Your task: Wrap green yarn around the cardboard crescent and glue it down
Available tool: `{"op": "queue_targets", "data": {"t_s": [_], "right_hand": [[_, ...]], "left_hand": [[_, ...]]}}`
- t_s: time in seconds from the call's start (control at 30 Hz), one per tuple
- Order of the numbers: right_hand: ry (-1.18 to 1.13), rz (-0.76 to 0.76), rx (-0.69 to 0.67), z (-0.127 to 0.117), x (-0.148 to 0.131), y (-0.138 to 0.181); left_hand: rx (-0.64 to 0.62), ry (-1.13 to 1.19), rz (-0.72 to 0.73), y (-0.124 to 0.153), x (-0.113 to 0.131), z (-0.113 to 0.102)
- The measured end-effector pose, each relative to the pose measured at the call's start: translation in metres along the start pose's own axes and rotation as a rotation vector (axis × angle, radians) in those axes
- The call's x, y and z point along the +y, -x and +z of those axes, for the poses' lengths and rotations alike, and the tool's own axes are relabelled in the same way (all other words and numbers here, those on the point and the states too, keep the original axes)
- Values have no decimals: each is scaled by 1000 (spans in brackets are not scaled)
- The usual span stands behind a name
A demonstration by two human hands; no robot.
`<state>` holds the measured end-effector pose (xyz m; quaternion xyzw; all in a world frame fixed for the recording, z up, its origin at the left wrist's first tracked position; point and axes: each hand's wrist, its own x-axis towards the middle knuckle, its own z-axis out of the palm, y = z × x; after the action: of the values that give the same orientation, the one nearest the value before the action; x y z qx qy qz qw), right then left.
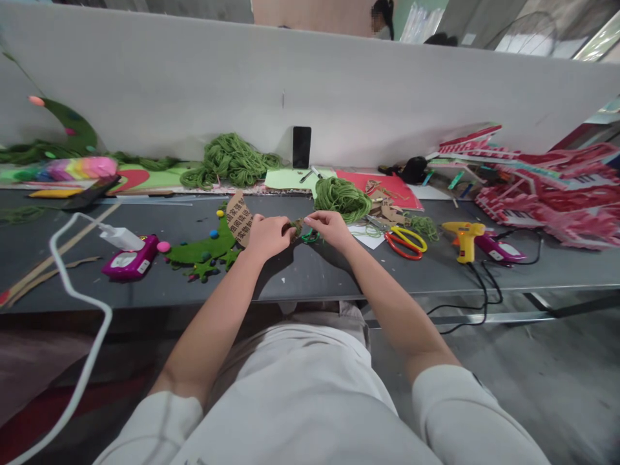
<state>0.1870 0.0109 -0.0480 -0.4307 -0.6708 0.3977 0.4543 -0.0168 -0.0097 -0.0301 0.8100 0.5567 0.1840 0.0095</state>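
Note:
My left hand [268,237] is closed on a brown cardboard crescent [237,221] with printed characters. The crescent's upper end sticks out to the left, and its middle is hidden under my fingers. Between my hands a narrow end shows green yarn [310,236] around it, with a dark green loop lying below. My right hand [330,227] has thumb and fingertips pinched together at this yarn. Just left of the crescent lies a green felt piece [203,248] dotted with coloured pompoms. Behind my right hand sits a bundle of green yarn [343,199].
Scissors with red and yellow handles [407,243] lie right of my hands. Farther right are a yellow glue gun [465,240], its cable and pink-red pieces [547,194]. A phone [301,147] leans on the partition. At left, a purple device [130,259] has a white cable.

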Motion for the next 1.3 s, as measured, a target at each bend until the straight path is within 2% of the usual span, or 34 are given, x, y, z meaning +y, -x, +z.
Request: {"op": "queue_targets", "data": {"t_s": [0.37,0.57,1.0,1.3], "right_hand": [[-38,-52,-20,3,-1,-14],[-5,-70,-22,3,-4,-16],[-3,-100,-44,-2,-13,0],[-130,-66,-29,-7,-15,5]], "left_hand": [[5,-26,161,4,12,1],[16,-38,194,3,14,4],[-15,2,73,2,11,2],[-12,95,-35,-2,4,1]]}}
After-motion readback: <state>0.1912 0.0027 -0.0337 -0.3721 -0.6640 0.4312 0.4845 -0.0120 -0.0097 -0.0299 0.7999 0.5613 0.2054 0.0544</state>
